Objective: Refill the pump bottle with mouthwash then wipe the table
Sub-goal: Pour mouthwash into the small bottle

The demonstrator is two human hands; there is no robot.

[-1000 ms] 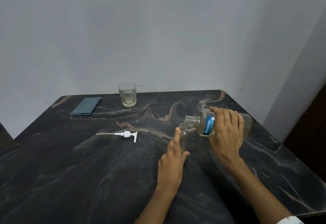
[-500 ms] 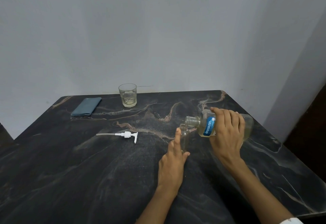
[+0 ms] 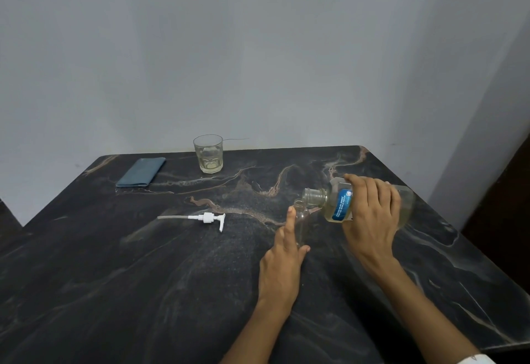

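Currently pouring: a person tips a large clear mouthwash bottle (image 3: 338, 206) on its side, open neck pointing left, just above the mouth of a small clear pump bottle (image 3: 300, 216).
Right hand (image 3: 370, 214): fingers wrapped over the mouthwash bottle's body, partly covering its blue label.
Left hand (image 3: 282, 260): steadies the pump bottle, which stands upright on the table right of centre, with one finger up its left side and the thumb at its base.
Pump head: the white pump (image 3: 205, 218) lies on its side with its tube trailing left, apart from both hands.
Far edge: a folded blue cloth (image 3: 141, 172) and a glass (image 3: 208, 153) with pale liquid.
Surface: a dark marbled table (image 3: 114, 277) against a grey wall.
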